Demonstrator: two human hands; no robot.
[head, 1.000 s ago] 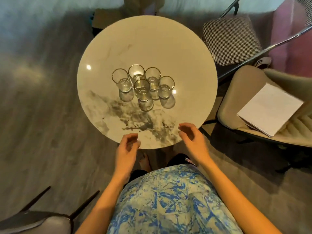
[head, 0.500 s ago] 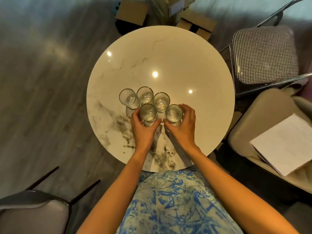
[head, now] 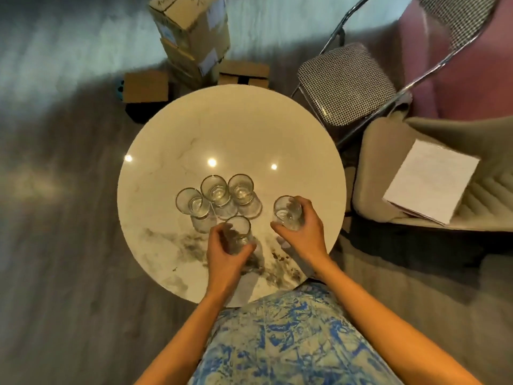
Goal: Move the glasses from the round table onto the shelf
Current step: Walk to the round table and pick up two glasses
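A round white marble table [head: 244, 134] stands in front of me. Three clear glasses rest on it in a cluster: one at the left [head: 193, 204], one in the middle [head: 216, 190] and one at the right [head: 241, 188]. My left hand [head: 224, 257] grips a fourth glass [head: 237, 232], held just nearer than the cluster. My right hand [head: 302, 232] grips a fifth glass [head: 287, 211], held to the right of the cluster. No shelf is in view.
Cardboard boxes [head: 191, 37] are stacked on the floor beyond the table. A checked folding chair [head: 347, 81] stands at the back right. A beige armchair [head: 388, 168] with a white sheet of paper [head: 430, 182] sits close to the table's right edge.
Both hands reached from the table's near edge to the cluster, each closed on a glass, and have drawn the two glasses away from the other three.
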